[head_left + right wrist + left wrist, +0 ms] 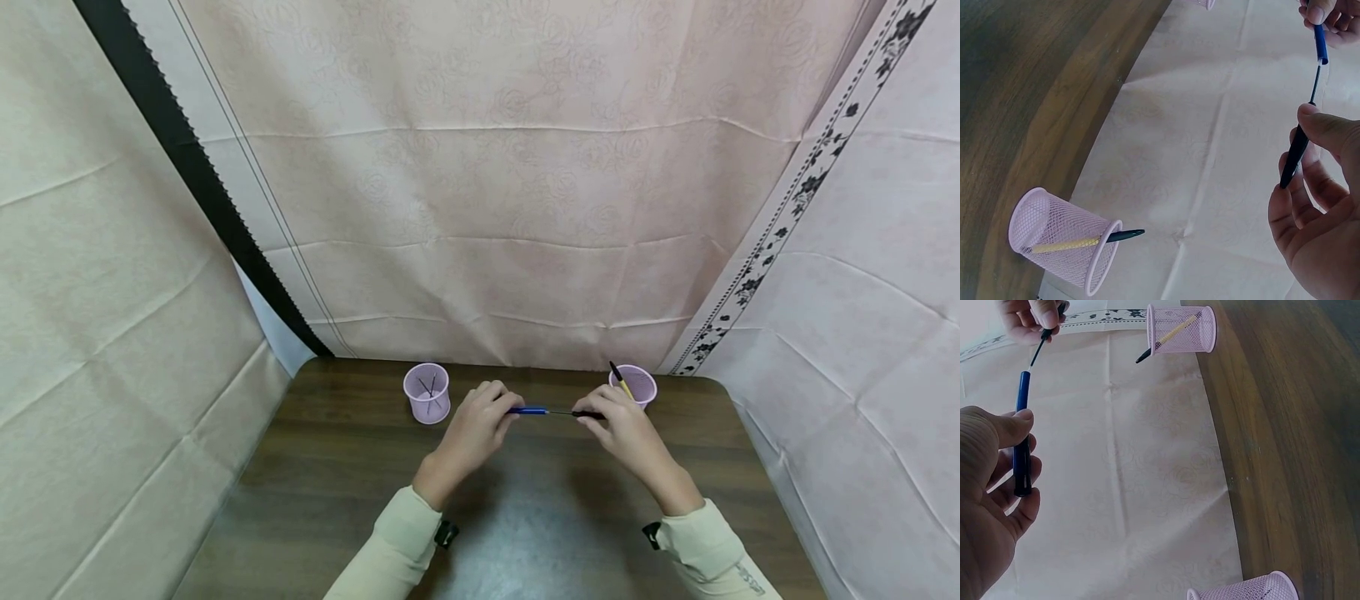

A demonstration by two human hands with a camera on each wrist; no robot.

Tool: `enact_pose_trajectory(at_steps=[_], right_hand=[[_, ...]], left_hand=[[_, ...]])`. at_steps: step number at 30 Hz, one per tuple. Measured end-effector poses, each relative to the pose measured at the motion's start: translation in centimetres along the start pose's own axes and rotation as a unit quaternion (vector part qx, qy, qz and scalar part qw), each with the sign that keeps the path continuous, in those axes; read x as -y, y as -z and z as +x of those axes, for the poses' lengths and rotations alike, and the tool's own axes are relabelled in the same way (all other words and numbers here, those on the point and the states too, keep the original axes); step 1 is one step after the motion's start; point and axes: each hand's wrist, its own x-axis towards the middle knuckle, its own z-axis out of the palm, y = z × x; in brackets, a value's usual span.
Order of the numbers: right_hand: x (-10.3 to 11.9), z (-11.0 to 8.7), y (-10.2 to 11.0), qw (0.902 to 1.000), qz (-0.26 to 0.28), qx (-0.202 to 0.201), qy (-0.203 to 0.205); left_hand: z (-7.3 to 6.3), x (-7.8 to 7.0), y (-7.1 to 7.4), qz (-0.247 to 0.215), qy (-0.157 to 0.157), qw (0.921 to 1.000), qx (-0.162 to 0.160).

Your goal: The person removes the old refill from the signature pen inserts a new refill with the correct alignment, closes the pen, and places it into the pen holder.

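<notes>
My left hand (480, 417) grips a glossy blue pen barrel (1022, 437) between thumb and fingers, level above the table. Facing it, my right hand (622, 425) pinches a tapered black pen section (1296, 153). A thin refill (1316, 84) runs from that black section to the open end of the barrel, bridging the gap between both hands. Just beyond my right hand is a pink mesh cup (643, 385), in which a yellow pen (1066, 245) with a black end leans. To the left of my left hand stands another pink mesh cup (417, 407) with several thin dark sticks inside.
Both cups stand near the far edge of the brown wooden table (315, 500). Behind it hangs a pale patterned cloth (495, 208), with more cloth (112, 333) down the left side and the right. Each wrist wears a black band.
</notes>
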Motion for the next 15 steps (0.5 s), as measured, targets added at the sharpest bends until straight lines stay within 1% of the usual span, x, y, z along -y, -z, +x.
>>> enact_pose_trajectory(at_steps=[8,15], right_hand=[[-0.23,-0.20,0.11,1.0000,0.001,-0.007,0.005],[-0.14,-0.28,0.30,1.0000,0.000,-0.007,0.003]], left_hand=[[-0.32,0.33,-0.18,-0.003,0.005,1.0000,-0.007],[-0.73,0.77,-0.33,-0.008,0.018,0.9998,0.006]])
